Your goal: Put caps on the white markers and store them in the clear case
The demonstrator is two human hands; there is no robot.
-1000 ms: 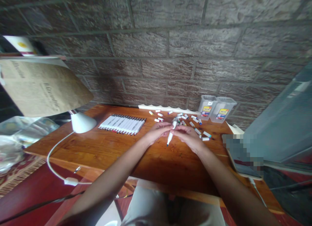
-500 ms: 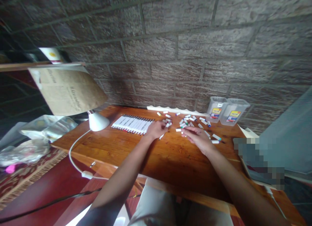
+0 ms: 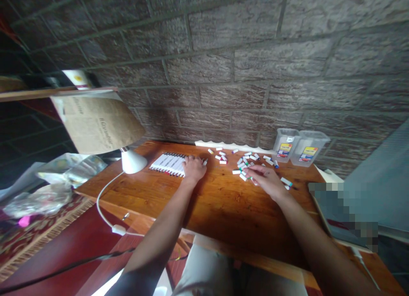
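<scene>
My left hand [image 3: 194, 170] overlapped the marker row [image 3: 166, 163]; my half-curled right hand [image 3: 266, 179] adjoined loose caps [image 3: 236, 172]. Neither grip was discernible.

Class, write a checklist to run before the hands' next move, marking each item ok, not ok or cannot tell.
1. Left hand at the marker row: ok, over its right end.
2. Markers side by side: ok where visible.
3. Right hand at the loose caps: ok.
4. Right hand gripping a cap: cannot tell, too small.
5. Loose caps in one neat group: not ok, scattered.
6. Lamp clear of both hands: ok.
</scene>
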